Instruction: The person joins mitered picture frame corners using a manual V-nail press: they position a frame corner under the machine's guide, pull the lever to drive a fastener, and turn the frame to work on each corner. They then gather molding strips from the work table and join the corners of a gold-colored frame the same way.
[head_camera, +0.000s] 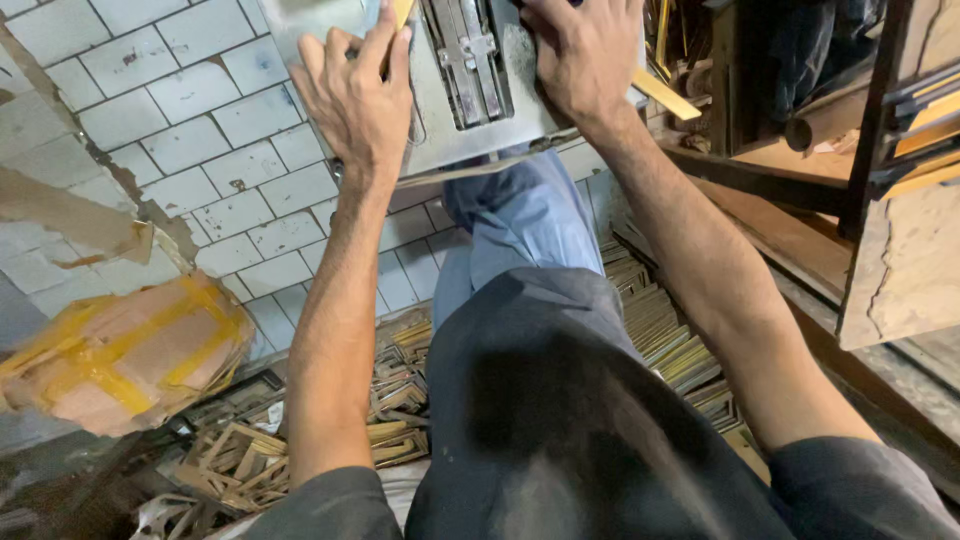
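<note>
Piles of thin wooden strips (400, 400) lay on the tiled floor (180, 130) near your knees, with a taped cardboard bundle (120, 350) to your left. Farther out, both your arms reached to the grey metal machine table (450, 120). Your left hand (355, 95) pressed a yellow wooden strip (402, 12) against the table top, the fingers closed around it. Your right hand (580, 55) lay flat on the table beside the metal guide (470, 60), grasping nothing that I could see. Another strip (665, 95) stuck out at the right edge. I judged that the work was in the middle: many pieces were finished below, and one was under your hand.
</note>
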